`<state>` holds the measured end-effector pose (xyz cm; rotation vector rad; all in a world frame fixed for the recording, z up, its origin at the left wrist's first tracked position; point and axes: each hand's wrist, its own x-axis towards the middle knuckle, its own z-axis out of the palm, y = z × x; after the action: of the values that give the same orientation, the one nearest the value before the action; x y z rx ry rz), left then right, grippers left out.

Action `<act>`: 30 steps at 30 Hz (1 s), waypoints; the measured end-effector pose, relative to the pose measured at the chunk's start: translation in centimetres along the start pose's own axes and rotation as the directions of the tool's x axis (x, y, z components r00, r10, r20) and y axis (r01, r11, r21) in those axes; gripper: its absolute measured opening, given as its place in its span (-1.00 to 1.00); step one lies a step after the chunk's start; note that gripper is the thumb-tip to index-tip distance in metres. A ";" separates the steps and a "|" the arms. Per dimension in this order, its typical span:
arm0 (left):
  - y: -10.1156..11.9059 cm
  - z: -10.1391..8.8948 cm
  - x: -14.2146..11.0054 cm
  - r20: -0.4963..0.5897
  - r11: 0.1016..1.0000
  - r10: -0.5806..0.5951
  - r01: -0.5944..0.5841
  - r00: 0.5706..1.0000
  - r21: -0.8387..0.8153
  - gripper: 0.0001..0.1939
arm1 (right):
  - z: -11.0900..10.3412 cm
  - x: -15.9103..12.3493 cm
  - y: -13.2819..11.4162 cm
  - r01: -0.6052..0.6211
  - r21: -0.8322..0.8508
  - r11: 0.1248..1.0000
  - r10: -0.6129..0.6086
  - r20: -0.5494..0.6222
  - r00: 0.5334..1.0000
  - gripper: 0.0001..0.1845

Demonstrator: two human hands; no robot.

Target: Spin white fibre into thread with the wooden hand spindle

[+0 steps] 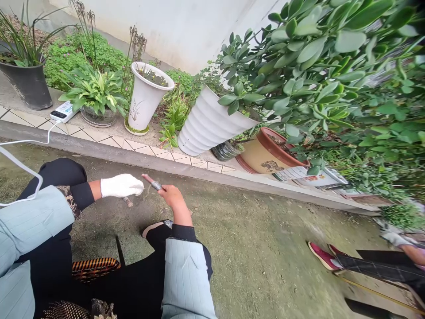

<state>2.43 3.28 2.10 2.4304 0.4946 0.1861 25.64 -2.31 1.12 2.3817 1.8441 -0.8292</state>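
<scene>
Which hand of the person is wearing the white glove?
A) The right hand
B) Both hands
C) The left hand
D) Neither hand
C. The left hand wears the white glove, while the right hand is bare and holds a short rod with a metal band.

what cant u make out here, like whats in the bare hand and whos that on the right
Head view only:
- the slim pinkish rod with a metal band: the bare right hand hides part of it, so what tool it is stays unclear
- the white-gloved left hand: the glove hides the fingers, so any grip cannot be told
- the person in red shoes: cut off by the right edge, and blurred
- the white box with a dark panel: too small to read
</scene>
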 end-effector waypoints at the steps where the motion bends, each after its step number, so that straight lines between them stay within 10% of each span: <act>1: -0.2 -0.1 0.0 -0.015 0.998 0.000 0.001 1.000 0.062 -0.71 | 0.3 -0.2 -0.6 0.039 -0.071 0.997 -0.031 0.121 0.992 -0.83; 5: -0.9 0.0 0.0 -0.078 0.975 -0.008 0.026 0.997 0.220 -0.73 | 1.3 -1.1 -2.5 0.272 0.071 0.960 -0.256 0.621 0.740 -0.89; 8: -1.5 0.2 0.3 -0.130 0.977 -0.067 0.091 0.989 0.191 -0.74 | 0.4 -2.4 -2.7 0.294 0.436 0.851 -0.525 0.662 0.535 -0.85; 10: -1.8 0.3 0.4 -0.152 0.988 -0.138 0.148 0.979 0.054 -0.73 | -0.9 -3.2 -2.0 0.265 0.633 0.728 -0.644 0.498 0.580 -0.78; 12: -1.9 0.4 0.4 -0.137 0.974 -0.203 0.185 0.969 -0.133 -0.71 | -2.2 -3.6 -0.9 0.241 0.781 0.576 -0.600 0.203 0.774 -0.76; 14: -1.6 0.6 0.4 -0.062 0.941 -0.214 0.188 0.975 -0.282 -0.71 | -2.9 -3.3 0.4 0.257 0.868 0.425 -0.373 -0.091 0.923 -0.77; 17: -0.7 0.8 0.3 0.104 0.903 -0.173 0.200 0.979 -0.380 -0.74 | -2.5 -1.9 2.1 0.236 0.869 0.435 -0.056 -0.235 0.970 -0.76; 25: -0.4 0.0 0.2 -0.032 0.991 0.037 -0.041 0.999 -0.127 -0.73 | -1.1 -0.3 2.0 0.044 0.316 0.948 0.000 -0.139 0.990 -0.75; 28: -1.1 0.0 0.0 -0.115 0.999 0.019 -0.015 0.993 0.034 -0.72 | -0.5 -0.7 0.8 0.084 0.119 0.989 -0.102 0.155 0.983 -0.80; 30: -1.5 0.1 0.0 -0.147 0.995 0.013 0.001 0.989 0.099 -0.73 | 0.1 -1.0 -0.1 0.160 0.126 0.979 -0.198 0.402 0.894 -0.84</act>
<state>2.03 4.30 1.05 2.5270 0.5743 0.3532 25.30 -3.22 1.45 1.8936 1.8916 -1.3382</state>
